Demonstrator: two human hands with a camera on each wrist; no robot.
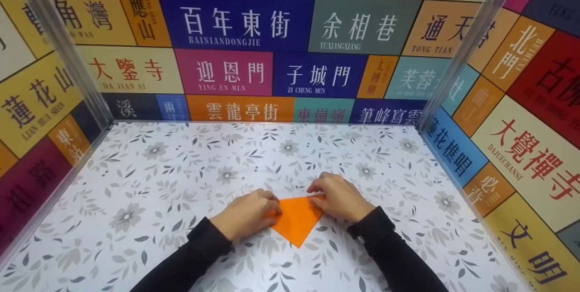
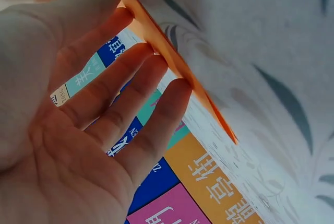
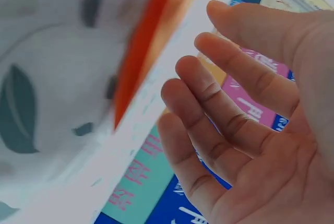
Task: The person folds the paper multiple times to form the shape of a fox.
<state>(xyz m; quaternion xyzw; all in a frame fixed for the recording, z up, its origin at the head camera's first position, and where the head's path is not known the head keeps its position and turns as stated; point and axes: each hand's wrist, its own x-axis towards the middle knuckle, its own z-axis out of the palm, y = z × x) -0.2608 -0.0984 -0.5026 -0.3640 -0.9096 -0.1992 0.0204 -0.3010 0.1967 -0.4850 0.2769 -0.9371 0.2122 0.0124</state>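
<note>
A folded piece of orange paper point(image 1: 297, 221) lies on the table with one corner pointing toward me. My left hand point(image 1: 251, 214) rests at its left side, fingertips on the paper. In the left wrist view, the fingers of that hand point(image 2: 104, 104) are loosely extended, tips against the edge of the orange paper point(image 2: 204, 99). My right hand point(image 1: 343, 197) is at the paper's upper right corner, over part of it. Its fingers point(image 3: 229, 114) are gently bent and spread in the right wrist view, with the orange paper point(image 3: 136, 72) a little apart from them.
A white tabletop with grey flowers and leaves point(image 1: 181, 160) surrounds the paper. Panels of coloured signs point(image 1: 235, 20) stand along the back and both sides, with clear corner strips point(image 1: 93, 88) where they meet. Black sleeves point(image 1: 181, 260) cover both forearms.
</note>
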